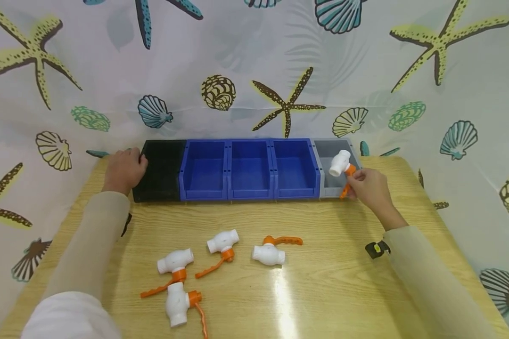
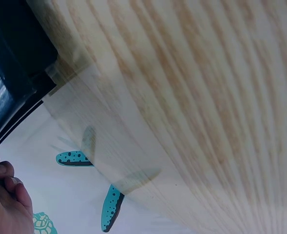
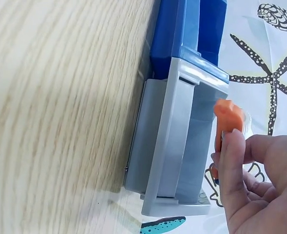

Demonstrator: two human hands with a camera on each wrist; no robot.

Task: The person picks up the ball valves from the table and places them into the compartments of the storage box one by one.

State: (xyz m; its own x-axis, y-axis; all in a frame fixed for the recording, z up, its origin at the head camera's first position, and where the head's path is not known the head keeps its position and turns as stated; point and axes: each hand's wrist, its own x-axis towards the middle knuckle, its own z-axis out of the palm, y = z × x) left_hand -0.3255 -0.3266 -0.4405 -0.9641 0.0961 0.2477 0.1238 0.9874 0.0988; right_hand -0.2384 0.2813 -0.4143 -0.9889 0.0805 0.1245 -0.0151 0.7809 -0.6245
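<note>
My right hand (image 1: 372,189) pinches the orange lever handle of a white plastic ball valve (image 1: 340,163) above the grey bin (image 1: 332,192) at the row's right end. In the right wrist view, thumb and fingers close on the orange handle (image 3: 229,116), and most of the white body is hidden behind it. At the other end, my left hand (image 1: 125,170) grips the left edge of the black bin (image 1: 159,172). Its curled fingers (image 2: 4,170) appear beside the black bin in the left wrist view, partly cut off.
Blue bins (image 1: 204,194) stand side by side between the black and grey ones. Several more white ball valves with orange handles lie on the wooden table (image 1: 322,282), including one at the centre (image 1: 269,254). A sea-patterned cloth (image 1: 246,56) hangs behind.
</note>
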